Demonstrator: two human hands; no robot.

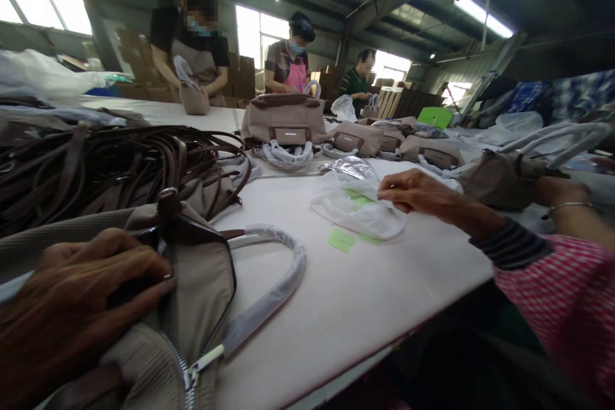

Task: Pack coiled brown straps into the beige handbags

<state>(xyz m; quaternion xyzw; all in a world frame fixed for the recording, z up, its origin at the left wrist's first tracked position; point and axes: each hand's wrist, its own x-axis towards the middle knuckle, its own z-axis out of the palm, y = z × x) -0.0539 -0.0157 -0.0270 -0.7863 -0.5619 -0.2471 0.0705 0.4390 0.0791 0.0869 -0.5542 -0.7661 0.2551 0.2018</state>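
Observation:
A taupe handbag lies at the lower left with its zipper undone and its mouth gaping. My left hand is closed on the edge of that opening, thumb and forefinger together. The bag's wrapped handle arches out over the table. Farther right, my right hand has its fingers pinched together at a clear plastic bag; whatever is between the fingertips is too small to make out. Light green paper pieces lie beside and beneath the plastic.
Brown straps are heaped at the left. A taupe handbag stands across the white table, with several more behind. At the right, another person's hand with a bracelet is by a handbag. Several people work opposite.

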